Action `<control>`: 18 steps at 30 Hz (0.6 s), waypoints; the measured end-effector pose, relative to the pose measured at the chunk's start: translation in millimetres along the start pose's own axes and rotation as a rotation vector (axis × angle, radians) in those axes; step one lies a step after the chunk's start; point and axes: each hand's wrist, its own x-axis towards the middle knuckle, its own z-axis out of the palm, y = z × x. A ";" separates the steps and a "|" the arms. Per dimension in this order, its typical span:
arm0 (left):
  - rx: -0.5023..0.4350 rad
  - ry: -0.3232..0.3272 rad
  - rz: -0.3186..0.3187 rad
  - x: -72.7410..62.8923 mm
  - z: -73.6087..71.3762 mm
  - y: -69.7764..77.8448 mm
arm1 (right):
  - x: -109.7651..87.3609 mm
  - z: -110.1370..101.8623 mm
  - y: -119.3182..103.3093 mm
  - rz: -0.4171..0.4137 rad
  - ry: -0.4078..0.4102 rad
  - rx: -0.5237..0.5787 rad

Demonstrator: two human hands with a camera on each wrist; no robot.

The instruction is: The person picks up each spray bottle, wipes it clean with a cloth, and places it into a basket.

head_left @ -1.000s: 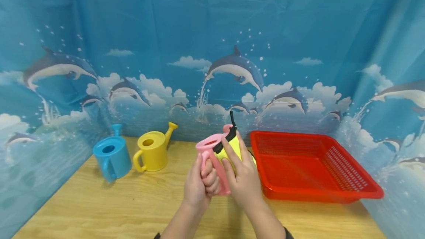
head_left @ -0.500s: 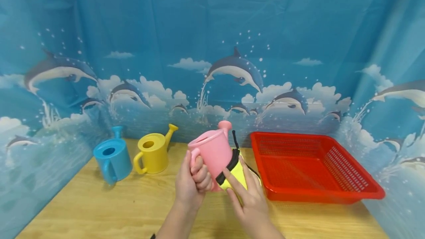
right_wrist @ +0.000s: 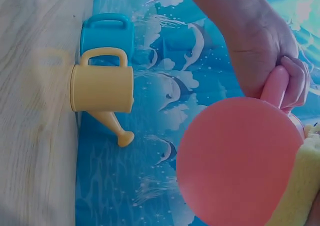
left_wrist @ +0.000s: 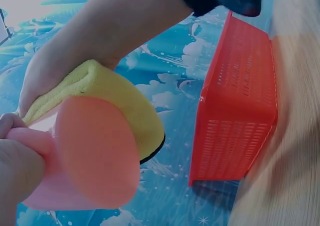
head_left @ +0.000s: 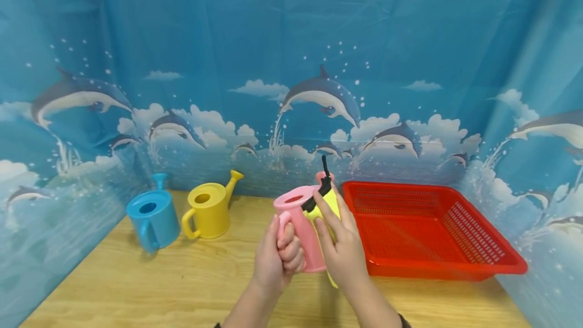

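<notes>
My left hand (head_left: 281,257) grips the handle of a pink watering can (head_left: 306,234), held up over the table with its rim upward. Against the can's right side, my right hand (head_left: 342,247) presses a yellow cloth (head_left: 332,200) with black edging, fingers stretched along it. The cloth's black corner stands up by the can's rim, near the partly covered spout. From the left wrist view, the plush yellow cloth (left_wrist: 120,98) wraps behind the can's round bottom (left_wrist: 100,151). The right wrist view shows that bottom (right_wrist: 240,161) face-on, the left hand (right_wrist: 295,83) on the handle.
A blue watering can (head_left: 155,219) and a yellow one (head_left: 209,211) stand at the back left of the wooden table (head_left: 159,287). A red perforated basket (head_left: 410,263) sits on the right. Behind hangs a dolphin-patterned curtain (head_left: 255,39).
The can swung left with its spout showing while the cloth slid down its side. Since then the can has turned back rightward, and the cloth has moved up again near the rim.
</notes>
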 end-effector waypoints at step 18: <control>0.018 0.142 0.069 -2.7 -9.1 21.5 | -28.8 5.9 7.1 -0.148 0.001 -0.069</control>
